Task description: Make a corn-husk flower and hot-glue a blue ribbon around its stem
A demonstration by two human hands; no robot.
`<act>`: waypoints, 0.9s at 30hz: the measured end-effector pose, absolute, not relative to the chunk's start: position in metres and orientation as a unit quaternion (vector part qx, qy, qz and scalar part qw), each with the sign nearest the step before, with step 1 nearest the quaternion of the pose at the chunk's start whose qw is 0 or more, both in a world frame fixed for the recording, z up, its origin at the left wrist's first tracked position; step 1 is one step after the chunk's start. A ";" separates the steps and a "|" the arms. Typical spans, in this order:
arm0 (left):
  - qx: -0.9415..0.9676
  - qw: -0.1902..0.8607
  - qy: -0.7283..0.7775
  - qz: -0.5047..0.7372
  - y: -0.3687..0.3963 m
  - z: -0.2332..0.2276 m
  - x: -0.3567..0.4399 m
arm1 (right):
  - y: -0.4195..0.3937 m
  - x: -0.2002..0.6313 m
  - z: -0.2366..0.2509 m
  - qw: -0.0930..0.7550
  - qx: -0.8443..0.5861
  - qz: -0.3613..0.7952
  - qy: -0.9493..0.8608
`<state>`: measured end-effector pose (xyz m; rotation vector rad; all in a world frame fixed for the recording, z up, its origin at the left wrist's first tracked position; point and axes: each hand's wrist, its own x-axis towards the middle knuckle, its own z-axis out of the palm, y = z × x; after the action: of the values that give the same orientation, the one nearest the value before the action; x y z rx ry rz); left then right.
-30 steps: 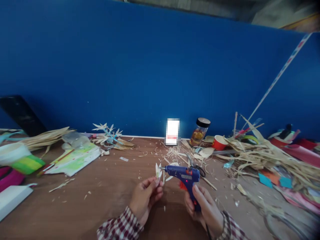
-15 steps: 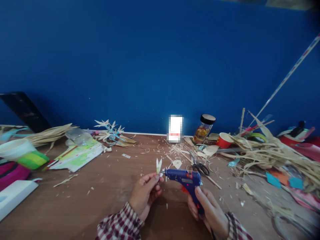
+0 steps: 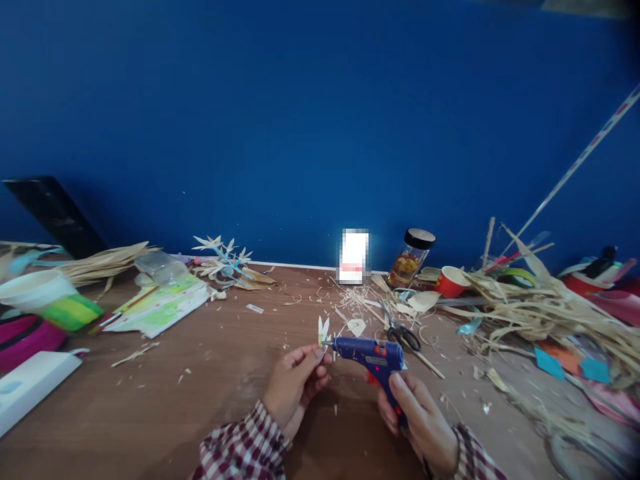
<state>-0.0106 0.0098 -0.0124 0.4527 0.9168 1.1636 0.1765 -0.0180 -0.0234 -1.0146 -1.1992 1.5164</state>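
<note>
Between thumb and fingers, my left hand [image 3: 297, 381] pinches a small flower-like piece of pale pointed petals [image 3: 324, 328], held upright. My right hand [image 3: 417, 407] is wrapped round the handle of a blue hot glue gun [image 3: 373, 352] with a red light showing on its side. The gun's nozzle points left and meets the base of the petals, or is very close to it; contact is hard to tell. Scissors with black handles [image 3: 404, 335] lie on the table beyond the gun. The ends of my left fingers partly hide the petals' lower part.
Pale dried strips [image 3: 520, 313] are heaped at right, beside a red paper cup [image 3: 451, 282]. A black-lidded jar [image 3: 411, 259] leans near the blue wall. At left are a painted sheet [image 3: 160, 310], a white-petalled craft branch [image 3: 225, 261] and a white box-like object [image 3: 35, 390]. Scraps litter the brown table [image 3: 200, 413].
The whole view has shifted slightly, so things appear a little further right. Both hands keep their grips, and the nozzle stays at the base of the petals.
</note>
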 end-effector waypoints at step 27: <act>0.203 0.708 0.424 0.527 0.010 -0.012 -0.009 | -0.017 0.177 -0.017 0.439 -0.439 0.592 -0.514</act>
<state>-0.0091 0.0104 -0.0122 0.4499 0.9427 1.1710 0.1773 -0.0168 -0.0173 -1.0909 -1.2763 1.4720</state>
